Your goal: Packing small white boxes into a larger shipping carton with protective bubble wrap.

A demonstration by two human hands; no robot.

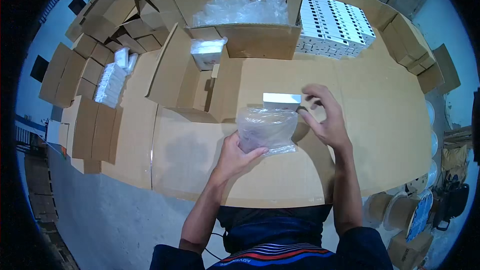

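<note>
Cardboard-covered surface (380, 120), grey concrete floor (115, 220) below. Flattened cartons (90, 65) stacked left, open carton (260, 40) with clear bags at back, white boxes (335, 22) stacked right. Cable spools (400, 210) lower right. Bluish dim light.

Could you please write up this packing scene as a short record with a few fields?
Surface: cardboard-covered table
Left hand: grips the lower corner of a clear plastic bag, held upright
Right hand: open, fingers spread, just right of a small white box, not gripping it
White box: stands behind the bag's top edge; whether it touches the bag cannot be told
Far side: open carton of crumpled clear bags; stacked rows of white boxes to its right
Left side: flattened cartons
</note>
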